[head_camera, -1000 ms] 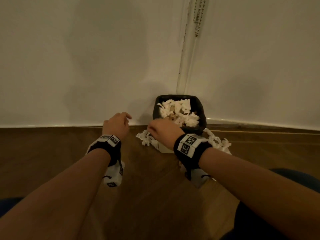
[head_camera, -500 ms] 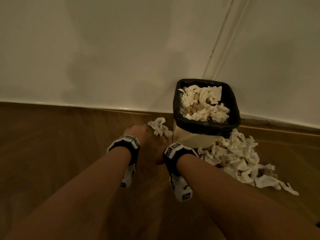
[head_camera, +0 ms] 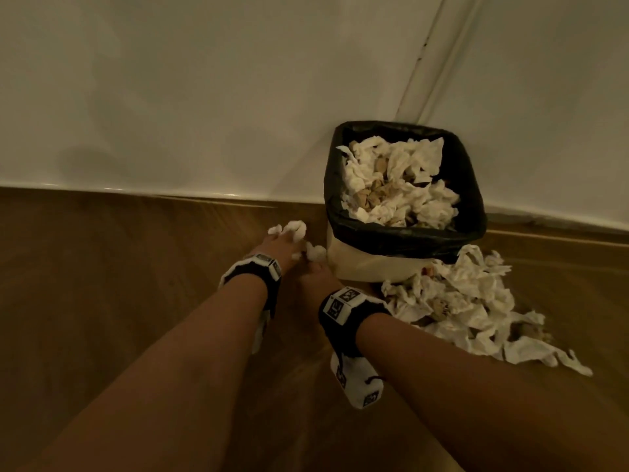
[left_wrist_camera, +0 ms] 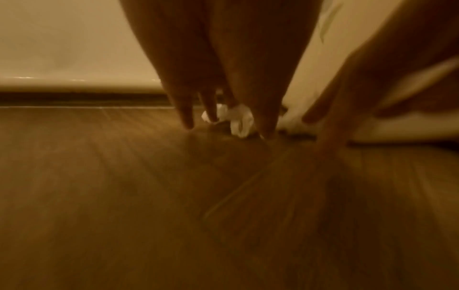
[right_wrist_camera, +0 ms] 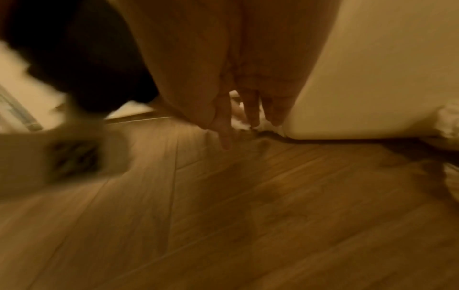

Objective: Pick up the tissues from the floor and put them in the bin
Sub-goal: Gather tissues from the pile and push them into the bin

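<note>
My left hand [head_camera: 277, 247] has slid onto the tissues [head_camera: 295, 229] at the bin's [head_camera: 374, 264] nine o'clock, fingers straight; my right hand [head_camera: 315, 275] flanks them, uncurled: scoop next.

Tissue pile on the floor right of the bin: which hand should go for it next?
Right. The right hand sits by the front corner of the bin, closer to that pile; the left hand is farther left, fingers touching the small tissues there.

Both hands [head_camera: 279, 248] on tissues [head_camera: 295, 229] beside bin [head_camera: 360, 265]
</note>
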Motion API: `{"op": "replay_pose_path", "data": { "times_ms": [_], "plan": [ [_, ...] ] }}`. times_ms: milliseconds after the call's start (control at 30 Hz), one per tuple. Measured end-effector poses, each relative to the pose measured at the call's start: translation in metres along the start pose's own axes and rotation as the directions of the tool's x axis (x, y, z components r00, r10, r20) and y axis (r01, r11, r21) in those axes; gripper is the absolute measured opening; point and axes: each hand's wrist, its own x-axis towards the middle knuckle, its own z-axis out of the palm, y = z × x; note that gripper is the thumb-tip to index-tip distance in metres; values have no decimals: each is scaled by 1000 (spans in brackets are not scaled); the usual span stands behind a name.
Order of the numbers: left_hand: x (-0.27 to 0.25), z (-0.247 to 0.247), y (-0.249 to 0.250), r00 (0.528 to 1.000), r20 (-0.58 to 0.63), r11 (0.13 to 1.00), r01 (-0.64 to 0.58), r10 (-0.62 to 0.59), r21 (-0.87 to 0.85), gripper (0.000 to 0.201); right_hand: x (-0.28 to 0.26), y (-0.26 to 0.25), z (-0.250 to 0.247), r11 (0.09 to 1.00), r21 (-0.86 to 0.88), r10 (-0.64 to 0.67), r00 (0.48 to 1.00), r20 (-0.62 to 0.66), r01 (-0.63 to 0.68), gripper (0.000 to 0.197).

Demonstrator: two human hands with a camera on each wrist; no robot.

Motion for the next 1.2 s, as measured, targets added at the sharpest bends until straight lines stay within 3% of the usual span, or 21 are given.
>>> {"op": "replay_pose_path", "data": {
  "times_ms": [67, 167, 333, 367, 467, 533, 567, 600, 633, 667, 700, 733, 767, 833, 900, 933, 1033, 1100, 1167, 1200],
  "plan": [
    [-11, 14, -9, 999, -30, 1000, 21, -22, -22, 49, -6, 0, -4, 999, 29, 27, 1000, 13, -27, 51],
    [-28, 22, -24, 984, -76, 976, 148, -161, -157, 32, -10, -1, -8, 997, 9, 73, 997, 6, -73, 41],
    [-56, 18, -38, 924, -55, 829, 313, -380, -464, 41, -10, -9, -13, 986, 136, 113, 990, -89, -100, 41],
    [-62, 16, -42, 875, -26, 737, 391, -483, -551, 42, -9, -10, -14, 984, 138, 129, 986, -107, -114, 38],
    [-73, 14, -56, 818, -31, 621, 410, -574, -668, 35, -7, -13, -13, 976, 166, 169, 972, -165, -142, 34],
    [-78, 18, -64, 746, 48, 443, 444, -664, -779, 42, -5, -16, -10, 976, 153, 179, 967, -180, -152, 35],
    [-81, 18, -67, 715, 106, 273, 394, -692, -877, 50, -3, -18, -9, 978, 140, 181, 966, -183, -156, 38],
    [-91, 16, -65, 710, 120, 248, 392, -694, -886, 57, -1, -20, -7, 978, 138, 180, 967, -178, -157, 42],
    [-95, 16, -66, 693, 150, 164, 365, -705, -916, 58, 1, -22, -7, 977, 148, 175, 971, -165, -151, 45],
    [-96, 20, -68, 728, 141, 185, 348, -671, -919, 52, 4, -23, -6, 977, 159, 166, 976, -137, -144, 49],
    [-98, 21, -70, 719, 172, 109, 327, -673, -939, 44, 7, -24, -7, 977, 160, 157, 983, -95, -140, 52],
    [-99, 25, -73, 721, 163, 103, 310, -673, -945, 39, 11, -25, -8, 980, 139, 151, 988, -40, -144, 55],
    [-103, 25, -75, 725, 187, 41, 284, -663, -958, 37, 15, -26, -8, 984, 102, 146, 989, 14, -147, 57],
    [-107, 30, -81, 723, 195, 6, 266, -662, -964, 34, 23, -30, -7, 991, 30, 131, 989, 72, -133, 51],
    [-111, 27, -80, 726, 242, -57, 270, -643, -961, 32, 25, -35, -3, 991, -4, 132, 991, 37, -132, 39],
    [-114, 27, -80, 722, 288, -141, 258, -629, -956, 33, 25, -36, -1, 989, -12, 147, 989, 3, -147, 34],
    [-120, 24, -78, 797, 368, -377, 192, -478, -906, 38, 18, -33, 1, 983, 15, 182, 982, -47, -181, 31],
    [-127, 23, -72, 814, 400, -341, 267, -421, -901, 36, 12, -27, -3, 978, 45, 201, 979, 19, -202, 33],
    [-132, 21, -66, 813, 419, -363, 277, -404, -889, 39, 4, -24, -8, 970, 91, 215, 972, 99, -224, 35],
    [-136, 18, -61, 830, 398, -333, 276, -391, -902, 47, -1, -22, -13, 969, 115, 210, 973, 93, -220, 33]
  ]
}}
